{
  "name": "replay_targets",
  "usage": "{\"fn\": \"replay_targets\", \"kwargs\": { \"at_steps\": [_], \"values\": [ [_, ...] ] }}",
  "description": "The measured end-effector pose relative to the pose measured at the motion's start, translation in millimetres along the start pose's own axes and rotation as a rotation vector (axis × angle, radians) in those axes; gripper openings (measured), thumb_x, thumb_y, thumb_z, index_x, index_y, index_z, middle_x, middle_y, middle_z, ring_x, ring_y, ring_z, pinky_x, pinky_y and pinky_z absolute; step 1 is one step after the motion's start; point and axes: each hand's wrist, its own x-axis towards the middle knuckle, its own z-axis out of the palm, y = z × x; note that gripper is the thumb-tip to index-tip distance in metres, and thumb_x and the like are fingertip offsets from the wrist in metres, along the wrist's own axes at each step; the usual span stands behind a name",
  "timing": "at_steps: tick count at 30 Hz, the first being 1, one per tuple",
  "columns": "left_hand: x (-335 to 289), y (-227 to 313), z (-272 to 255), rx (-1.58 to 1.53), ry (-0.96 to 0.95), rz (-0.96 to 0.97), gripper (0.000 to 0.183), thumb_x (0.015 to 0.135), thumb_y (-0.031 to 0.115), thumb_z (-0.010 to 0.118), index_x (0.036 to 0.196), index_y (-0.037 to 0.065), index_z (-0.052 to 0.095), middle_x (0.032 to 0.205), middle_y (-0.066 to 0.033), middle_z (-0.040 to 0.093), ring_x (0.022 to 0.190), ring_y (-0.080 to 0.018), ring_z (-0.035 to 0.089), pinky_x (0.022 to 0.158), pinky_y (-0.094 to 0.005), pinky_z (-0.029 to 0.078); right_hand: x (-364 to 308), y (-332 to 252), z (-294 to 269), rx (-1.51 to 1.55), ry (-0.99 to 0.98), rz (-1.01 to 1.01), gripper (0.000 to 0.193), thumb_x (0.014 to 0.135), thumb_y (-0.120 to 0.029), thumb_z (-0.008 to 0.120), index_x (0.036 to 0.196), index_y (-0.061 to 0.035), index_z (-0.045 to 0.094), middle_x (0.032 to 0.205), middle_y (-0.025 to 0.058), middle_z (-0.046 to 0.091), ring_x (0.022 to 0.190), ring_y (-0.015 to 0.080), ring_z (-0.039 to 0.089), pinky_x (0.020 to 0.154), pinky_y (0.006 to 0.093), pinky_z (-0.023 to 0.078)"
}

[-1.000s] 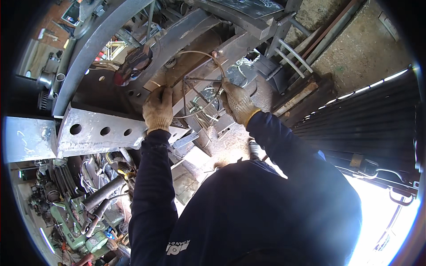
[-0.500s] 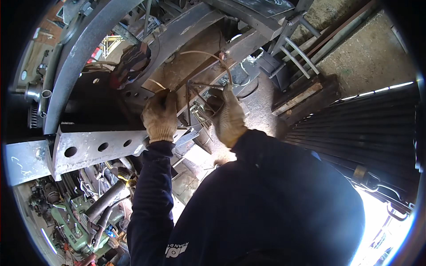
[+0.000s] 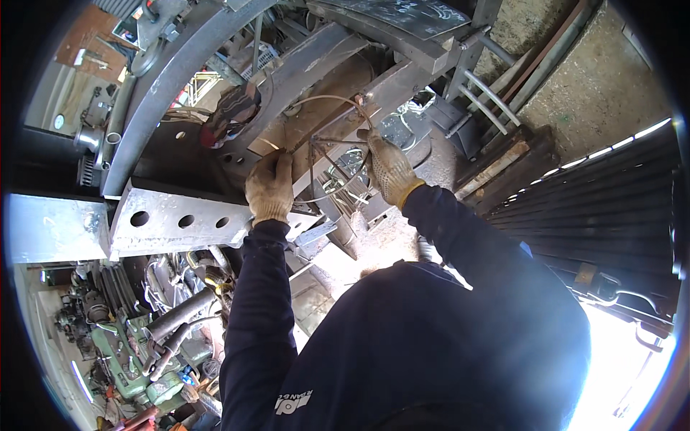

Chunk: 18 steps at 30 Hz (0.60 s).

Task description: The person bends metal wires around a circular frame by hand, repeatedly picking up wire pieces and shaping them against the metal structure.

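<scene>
My left hand (image 3: 269, 185), in a tan knit work glove, is closed with thumb and fingers together at the edge of a steel beam. Whatever lies between its fingertips is too small to make out. My right hand (image 3: 390, 171), gloved alike, has its fingertips closed on a thin curved rod (image 3: 338, 97) that arcs over toward the far left. Between the hands stand thin straight metal bars (image 3: 312, 161), joined at a corner. A long flat steel bar (image 3: 392, 86) runs behind them, slanting up to the right.
A flanged beam with round holes (image 3: 169, 221) lies to the left, below a large curved steel piece (image 3: 169, 79). A dark patterned cloth (image 3: 233, 111) rests farther back. Green machinery (image 3: 118, 359) and pipes fill the lower left. A dark corrugated panel (image 3: 604, 208) stands at right.
My right hand has moved to the right, away from the left hand and the joined bars, and its fingers are less curled. The whole view has shifted a little. My left hand stays at the beam.
</scene>
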Motion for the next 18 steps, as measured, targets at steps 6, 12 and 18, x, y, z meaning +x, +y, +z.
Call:
{"fn": "replay_targets", "kwargs": {
  "at_steps": [6,12,18],
  "values": [
    [1,6,-2,-0.003,-0.016,0.001,0.041,0.090,0.040,0.056,0.103,0.007,0.074,0.101,-0.0168,0.072,0.097,-0.0360,0.068,0.088,-0.0435,0.051,-4,8,6,0.155,0.022,-0.017,0.047,0.104,-0.049,0.046,0.123,-0.0095,0.062,0.078,-0.0003,0.055,0.061,0.0098,0.052,0.051,0.0273,0.047],
    [4,9,1,-0.024,-0.028,-0.049,0.038,0.088,0.039,0.058,0.100,0.007,0.075,0.099,-0.0163,0.073,0.096,-0.0353,0.068,0.087,-0.0433,0.051,-13,9,26,0.495,-0.033,0.124,0.051,0.101,-0.051,0.050,0.111,-0.0027,0.064,0.087,0.0028,0.059,0.076,0.0132,0.058,0.070,0.0330,0.054],
    [4,0,3,0.009,-0.034,0.019,0.039,0.089,0.040,0.059,0.101,0.007,0.075,0.099,-0.0171,0.072,0.096,-0.0354,0.068,0.088,-0.0429,0.051,-6,20,46,0.577,0.179,0.017,0.052,0.101,-0.054,0.049,0.098,-0.0064,0.069,0.063,-0.0024,0.046,0.048,0.0107,0.042,0.046,0.0267,0.038]
  ]
}}
